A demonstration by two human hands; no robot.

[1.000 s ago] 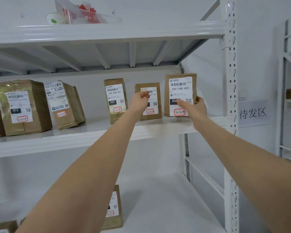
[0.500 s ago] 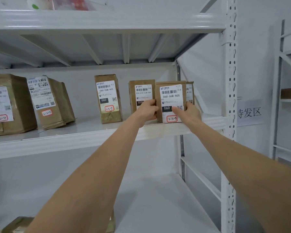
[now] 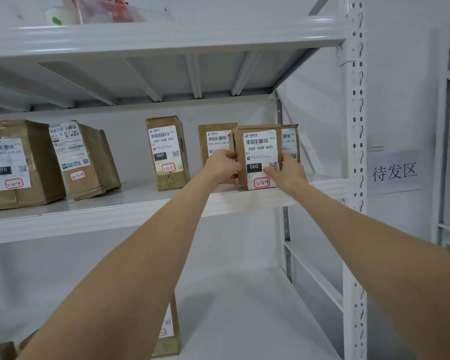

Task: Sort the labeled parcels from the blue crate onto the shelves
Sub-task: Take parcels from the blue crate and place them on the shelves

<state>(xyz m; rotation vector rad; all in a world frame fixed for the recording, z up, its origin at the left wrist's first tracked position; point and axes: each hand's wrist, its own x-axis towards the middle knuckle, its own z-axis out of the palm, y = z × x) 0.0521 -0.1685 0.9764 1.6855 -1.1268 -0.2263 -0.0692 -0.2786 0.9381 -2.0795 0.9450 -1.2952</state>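
Parcel 3-3-9 at middle shelf edge

Parcel (image 3: 257, 157) upright on middle shelf (image 3: 130, 206), fronting 2 others. Left hand (image 3: 222, 168) and right hand (image 3: 289, 174) closed on its side edges. Judged light, stiff cardboard; hold by sides.

Middle shelf (image 3: 130, 211), left to right: parcel 3-2-4 (image 3: 18, 165), parcel 3-2-5 (image 3: 86, 159), parcel 3-2-7 (image 3: 166, 152), then parcel 3-2-9 (image 3: 257, 157) at the front edge, standing before two rear parcels (image 3: 216, 141). Lower shelf (image 3: 244, 307): one parcel (image 3: 170, 331), left of centre.
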